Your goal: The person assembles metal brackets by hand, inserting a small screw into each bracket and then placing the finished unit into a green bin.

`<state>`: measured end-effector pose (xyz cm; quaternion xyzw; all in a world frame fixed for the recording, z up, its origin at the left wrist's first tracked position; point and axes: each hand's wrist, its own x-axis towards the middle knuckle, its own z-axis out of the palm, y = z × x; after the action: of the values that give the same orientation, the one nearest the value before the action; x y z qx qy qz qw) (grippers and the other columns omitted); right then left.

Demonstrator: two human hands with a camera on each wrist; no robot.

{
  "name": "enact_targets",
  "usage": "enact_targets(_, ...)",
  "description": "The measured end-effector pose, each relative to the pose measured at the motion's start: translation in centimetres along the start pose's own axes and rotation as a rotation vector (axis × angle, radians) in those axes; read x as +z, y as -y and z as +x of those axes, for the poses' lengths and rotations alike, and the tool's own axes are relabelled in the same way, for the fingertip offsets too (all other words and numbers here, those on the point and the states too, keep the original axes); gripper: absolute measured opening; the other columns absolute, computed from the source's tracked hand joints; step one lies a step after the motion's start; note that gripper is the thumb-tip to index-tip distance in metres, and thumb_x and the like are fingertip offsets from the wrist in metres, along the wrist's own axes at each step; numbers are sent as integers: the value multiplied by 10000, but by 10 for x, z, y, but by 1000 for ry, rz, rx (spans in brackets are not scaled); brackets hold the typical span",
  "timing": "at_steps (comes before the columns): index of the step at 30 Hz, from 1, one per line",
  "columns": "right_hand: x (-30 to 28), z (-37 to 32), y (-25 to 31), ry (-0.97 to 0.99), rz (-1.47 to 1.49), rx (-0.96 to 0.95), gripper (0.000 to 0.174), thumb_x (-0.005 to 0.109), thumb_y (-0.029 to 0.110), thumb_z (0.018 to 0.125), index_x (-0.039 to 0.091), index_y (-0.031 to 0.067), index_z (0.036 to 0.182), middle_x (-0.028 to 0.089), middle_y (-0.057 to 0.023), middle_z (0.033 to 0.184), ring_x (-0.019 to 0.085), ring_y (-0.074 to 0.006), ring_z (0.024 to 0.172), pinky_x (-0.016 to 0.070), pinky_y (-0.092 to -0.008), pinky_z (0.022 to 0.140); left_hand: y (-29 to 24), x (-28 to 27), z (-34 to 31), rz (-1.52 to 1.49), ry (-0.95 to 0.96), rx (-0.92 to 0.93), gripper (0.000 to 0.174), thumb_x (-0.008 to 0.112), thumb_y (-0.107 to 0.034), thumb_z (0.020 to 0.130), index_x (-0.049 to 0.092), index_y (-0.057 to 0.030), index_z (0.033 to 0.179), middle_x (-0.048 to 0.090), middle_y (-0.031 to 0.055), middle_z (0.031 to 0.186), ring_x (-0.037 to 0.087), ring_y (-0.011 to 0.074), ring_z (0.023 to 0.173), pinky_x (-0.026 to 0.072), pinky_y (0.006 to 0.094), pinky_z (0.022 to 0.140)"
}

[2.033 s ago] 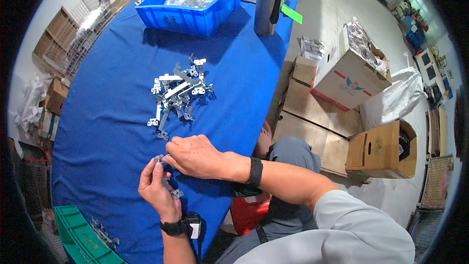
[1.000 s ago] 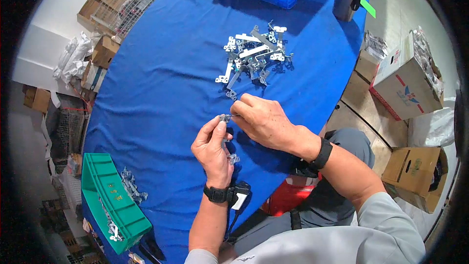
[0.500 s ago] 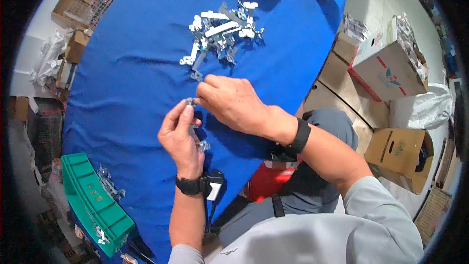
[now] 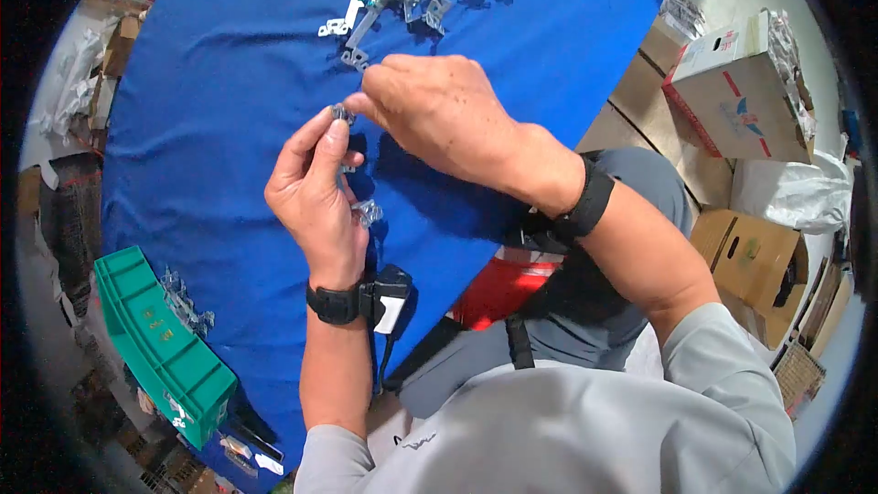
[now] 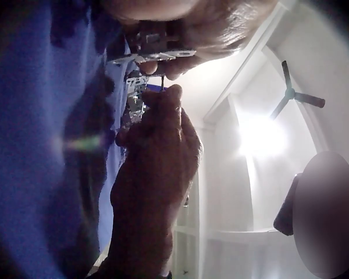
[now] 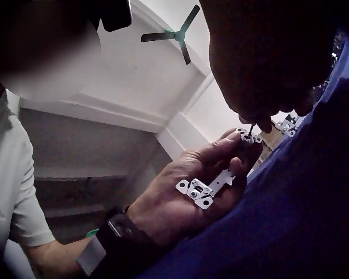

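Head view: the left hand [image 4: 315, 192] pinches a bracket [image 4: 342, 113] above the bench [image 4: 201, 110], and the right hand [image 4: 439, 110] pinches a screw [image 6: 251, 128] at it. This likely goes best with the screw square to the bracket and the left hand steadying it.

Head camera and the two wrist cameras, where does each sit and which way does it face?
Head: above, facing down at the blue table; left hand, right hand and both forearms show.
Left wrist: below the left hand, facing up past its fingers toward a ceiling fan.
Right wrist: below the right hand, facing the left hand's palm.
Shared: both hands pinching the bracket.
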<state>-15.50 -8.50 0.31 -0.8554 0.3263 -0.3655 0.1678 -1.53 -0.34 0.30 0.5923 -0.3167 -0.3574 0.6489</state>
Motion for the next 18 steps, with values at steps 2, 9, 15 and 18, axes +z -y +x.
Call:
enact_targets(2, 3, 0, -2, -2, 17, 13, 245, 616, 277, 909, 596, 60, 797, 649, -144, 712, 669, -352, 686, 527, -457, 546, 1, 0, 1, -30, 17, 11, 185, 674, -21, 901, 685, 25, 1080, 713, 87, 968, 663, 115, 784, 547, 237, 644)
enact_targets(9, 5, 2, -6, -49, 173, -27, 262, 605, 272, 904, 565, 18, 851, 661, -179, 757, 660, -399, 730, 523, -498, 598, -3, 3, 0, -20, -7, 10, 179, 695, -21, 886, 696, 23, 1059, 716, 90, 939, 652, 103, 729, 540, 222, 615)
enact_targets(15, -2, 2, -1, -1, 123, 30, 223, 603, 233, 891, 581, 23, 821, 659, -167, 770, 667, -388, 744, 526, -495, 592, -2, 3, 1, 0, -6, 18, 191, 687, -50, 903, 684, 12, 1084, 717, 86, 951, 651, 95, 706, 547, 220, 617)
enact_targets(18, 8, 3, -7, -115, 174, -40, 272, 608, 279, 909, 595, 30, 801, 667, -169, 757, 673, -385, 730, 534, -491, 585, -4, 2, 1, -1, -3, 8, 199, 692, -55, 900, 682, 8, 1090, 720, 85, 943, 650, 89, 688, 533, 202, 590)
